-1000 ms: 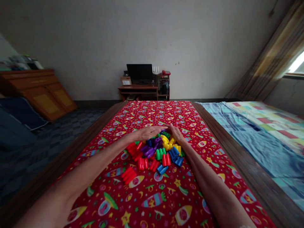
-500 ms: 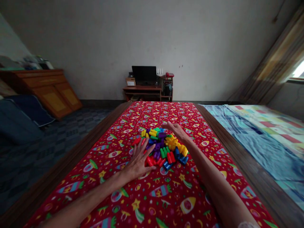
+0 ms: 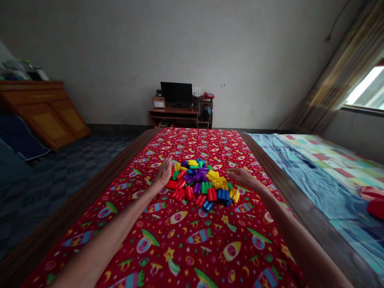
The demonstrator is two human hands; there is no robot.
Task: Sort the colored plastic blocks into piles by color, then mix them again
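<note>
A heap of small plastic blocks (image 3: 201, 183) in red, yellow, blue, green and purple lies in the middle of a red cloth with rocket prints (image 3: 192, 240). My left hand (image 3: 164, 173) rests against the heap's left side, fingers stretched out flat. Just right of the heap, my right hand (image 3: 241, 177) hovers low with its fingers extended toward the blocks. Neither hand holds anything.
The cloth covers a long wooden table (image 3: 303, 208). A bed with patterned sheets (image 3: 330, 172) runs along the right. A desk with a monitor (image 3: 177, 104) stands at the far wall, and a wooden cabinet (image 3: 45, 112) is at the left.
My left hand moved from the heap's near side up to its left side. My right hand came away from the far side to the right side. The blocks are bunched tighter.
</note>
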